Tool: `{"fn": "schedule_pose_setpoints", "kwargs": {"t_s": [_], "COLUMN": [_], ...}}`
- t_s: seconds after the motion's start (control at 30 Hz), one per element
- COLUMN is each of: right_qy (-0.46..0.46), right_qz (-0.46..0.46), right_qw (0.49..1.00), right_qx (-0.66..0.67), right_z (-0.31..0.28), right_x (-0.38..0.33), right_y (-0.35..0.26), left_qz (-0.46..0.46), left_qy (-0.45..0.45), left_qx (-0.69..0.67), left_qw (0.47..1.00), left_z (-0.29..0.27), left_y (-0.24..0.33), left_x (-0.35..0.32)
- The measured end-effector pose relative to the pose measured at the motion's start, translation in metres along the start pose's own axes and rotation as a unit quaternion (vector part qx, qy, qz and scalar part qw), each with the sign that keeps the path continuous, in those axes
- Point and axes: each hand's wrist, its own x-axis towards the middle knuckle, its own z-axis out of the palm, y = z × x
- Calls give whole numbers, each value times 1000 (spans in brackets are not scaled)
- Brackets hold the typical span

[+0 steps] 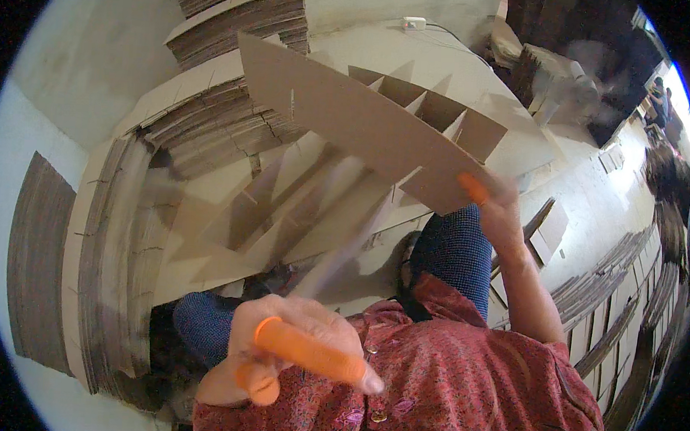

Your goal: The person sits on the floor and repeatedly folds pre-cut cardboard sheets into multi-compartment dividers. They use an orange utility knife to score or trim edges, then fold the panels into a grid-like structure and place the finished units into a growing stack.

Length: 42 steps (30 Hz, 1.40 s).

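While right hand point(502, 204) grips slotted cardboard divider point(380, 131), left hand point(291, 353) wears orange rubber fingertips

- Looks like a cardboard packaging workshop, floor-level work.
- Big stacks of flat cardboard sheets point(209, 122) piled far and left.
- Slotted cardboard divider grid point(413, 114) assembled, more cut strips point(613, 308) lined up on the right.

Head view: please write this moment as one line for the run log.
right hand: holds cardboard divider grid by its lower corner, raised | left hand: near chest, grips blurred cardboard strip | around: cardboard stacks
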Motion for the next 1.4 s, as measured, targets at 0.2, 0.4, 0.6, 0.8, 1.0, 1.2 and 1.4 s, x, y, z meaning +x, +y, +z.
{"fn": "schedule_pose_setpoints", "kwargs": {"t_s": [0.2,0.4,0.6,0.8,1.0,1.2,1.4], "right_qy": [-13,-45,-31,-56,-66,-68,-51], "right_qz": [-44,-70,-66,-45,-41,-36,-45], "right_qw": [993,991,993,991,990,990,993], "right_qx": [-112,-103,-94,-116,-115,-117,-99], "right_z": [-1,9,15,17,21,26,26], "right_x": [5,9,3,6,0,-6,-3], "right_y": [-2,-10,3,0,5,36,23], "left_qz": [-88,-111,-128,-129,-158,-176,-200], "left_qy": [164,214,232,236,232,245,228], "left_qx": [131,160,127,208,287,402,623], "left_qw": [974,957,956,940,916,864,721], "left_z": [0,-9,-23,-30,-33,-45,-62], "left_y": [-4,-9,-14,-14,-9,0,-4], "left_x": [-15,-27,-41,-45,-44,-43,-25]}}
